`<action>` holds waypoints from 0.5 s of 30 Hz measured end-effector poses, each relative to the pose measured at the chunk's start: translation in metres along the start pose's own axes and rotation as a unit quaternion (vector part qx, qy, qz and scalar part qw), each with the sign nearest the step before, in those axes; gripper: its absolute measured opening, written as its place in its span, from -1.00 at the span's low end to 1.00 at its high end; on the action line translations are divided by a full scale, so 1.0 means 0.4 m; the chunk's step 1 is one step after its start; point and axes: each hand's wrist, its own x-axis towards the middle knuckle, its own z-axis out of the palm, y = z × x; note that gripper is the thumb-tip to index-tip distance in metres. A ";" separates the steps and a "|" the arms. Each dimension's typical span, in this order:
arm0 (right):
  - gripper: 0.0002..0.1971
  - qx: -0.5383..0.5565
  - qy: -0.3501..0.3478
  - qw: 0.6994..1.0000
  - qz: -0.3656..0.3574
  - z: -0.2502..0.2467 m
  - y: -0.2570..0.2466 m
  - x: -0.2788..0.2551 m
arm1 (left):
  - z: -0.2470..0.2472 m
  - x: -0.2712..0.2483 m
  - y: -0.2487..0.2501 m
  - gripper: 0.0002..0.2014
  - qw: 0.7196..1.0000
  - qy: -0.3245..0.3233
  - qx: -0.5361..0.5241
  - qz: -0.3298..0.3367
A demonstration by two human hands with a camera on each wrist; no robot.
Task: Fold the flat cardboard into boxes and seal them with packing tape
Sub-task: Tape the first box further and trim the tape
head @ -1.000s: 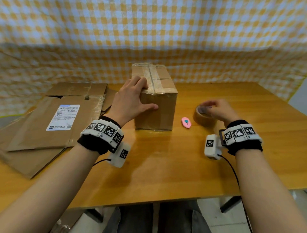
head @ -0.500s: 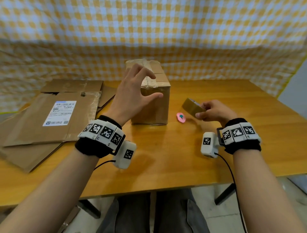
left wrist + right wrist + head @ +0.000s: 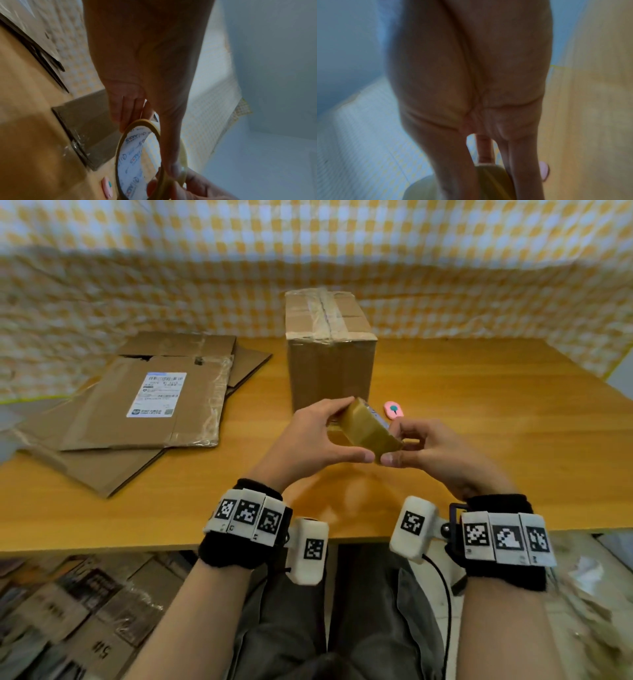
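Observation:
A roll of brown packing tape (image 3: 368, 431) hangs above the table's near edge, held between both hands. My left hand (image 3: 318, 440) pinches its left rim with thumb and fingers. My right hand (image 3: 424, 448) grips the right rim. In the left wrist view the roll's white printed core (image 3: 135, 155) faces the camera. The right wrist view shows my fingers along the tape roll (image 3: 491, 180), blurred. A folded cardboard box (image 3: 329, 354) with tape across its top stands behind the hands. Flat cardboard sheets (image 3: 137, 409) lie at the left, one bearing a white label.
A small pink cutter (image 3: 394, 409) lies on the wooden table (image 3: 496, 440) just right of the box. A yellow checked cloth (image 3: 308, 251) hangs behind the table. More cardboard (image 3: 68, 611) lies on the floor at lower left.
My left hand left the box and came to the tape roll. My right hand lifted the roll off the table and carried it toward me; now both hands hold it.

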 end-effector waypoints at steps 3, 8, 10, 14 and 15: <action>-0.76 0.009 -0.007 1.000 -0.004 0.024 0.008 0.006 | -0.003 -0.014 -0.019 -0.07 0.999 0.034 -0.003 0.007; -0.73 0.003 -0.009 1.000 -0.011 0.041 0.019 0.017 | -0.005 -0.026 -0.028 -0.13 0.998 0.055 -0.017 0.004; -0.77 -0.004 -0.030 0.999 -0.013 0.043 0.019 0.014 | -0.013 -0.024 -0.032 -0.13 0.998 0.037 -0.042 -0.022; -0.86 -0.030 -0.034 0.999 -0.013 0.060 0.009 0.015 | -0.016 -0.017 -0.033 -0.07 0.999 -0.001 -0.010 -0.043; -0.89 -0.022 -0.030 0.999 -0.014 0.067 0.007 0.017 | -0.011 -0.017 -0.030 -0.08 0.999 0.014 -0.001 -0.033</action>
